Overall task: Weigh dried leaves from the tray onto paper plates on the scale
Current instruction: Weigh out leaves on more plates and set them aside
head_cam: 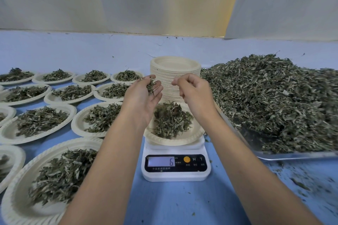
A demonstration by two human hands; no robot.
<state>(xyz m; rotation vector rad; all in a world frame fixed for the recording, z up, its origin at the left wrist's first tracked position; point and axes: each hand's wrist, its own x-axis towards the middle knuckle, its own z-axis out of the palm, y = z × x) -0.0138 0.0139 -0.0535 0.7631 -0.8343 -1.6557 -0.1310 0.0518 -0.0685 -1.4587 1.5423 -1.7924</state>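
A white digital scale [176, 171] stands at the centre, its display reading 6. On it sits a paper plate [164, 139] bearing a mound of dried leaves [171, 120]. My left hand [144, 97] hovers over the plate's left side, palm turned up, cupping a small clump of dried leaves [151, 84] between thumb and fingers. My right hand [193, 93] hangs above the plate's right side with curled fingers, thumb and forefinger tips together; no leaf shows between them. A large heap of dried leaves [274, 100] fills the clear tray [292, 156] at the right.
A tall stack of empty paper plates [175, 71] stands just behind the scale. Several filled plates [42, 120] cover the blue table to the left and front left. Loose leaf bits [300, 184] lie on the table at the front right. A pale curtain hangs behind.
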